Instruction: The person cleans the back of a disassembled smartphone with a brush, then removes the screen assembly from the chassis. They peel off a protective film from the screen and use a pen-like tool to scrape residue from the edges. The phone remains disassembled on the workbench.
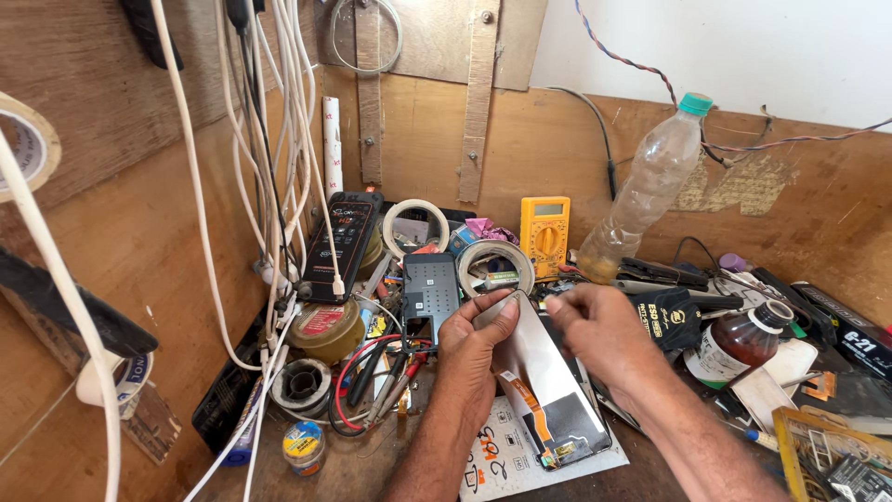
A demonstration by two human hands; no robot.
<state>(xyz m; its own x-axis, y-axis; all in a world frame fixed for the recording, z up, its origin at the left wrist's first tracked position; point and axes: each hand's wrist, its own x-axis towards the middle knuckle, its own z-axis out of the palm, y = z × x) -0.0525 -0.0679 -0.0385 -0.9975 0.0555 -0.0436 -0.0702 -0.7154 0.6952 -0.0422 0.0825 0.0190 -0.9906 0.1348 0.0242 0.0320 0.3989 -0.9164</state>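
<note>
Clutter covers the wooden workbench [372,469], and above its middle both hands hold a phone display panel [548,390], a flat rectangle seen from its silvery back, with an orange flex ribbon [525,395] running down it toward the lower end. The left hand [476,339] grips the panel's left edge, thumb across the back near the top and fingers curled under, so it is closed on the panel. The right hand [595,330] sits at the panel's upper right corner with fingertips pinched together there; whether they clamp the panel itself or something thin on it, I cannot tell. The panel is tilted, its lower end hanging just over a white sheet of paper [506,451] that lies on the bench. Just beyond the left hand stands a small dark grey box [430,288] with rows of tiny holes, and right of it lie rolls of tape [497,260]. A yellow multimeter [545,232] leans against the back wall, beside a clear plastic bottle [650,191] with a green cap, which leans to the right. A brown glass bottle [739,344] lies well to the right of the right hand. White cables [279,139] hang down the left wall, and a spool of solder wire [305,383] rests near red and black leads [362,386].
</note>
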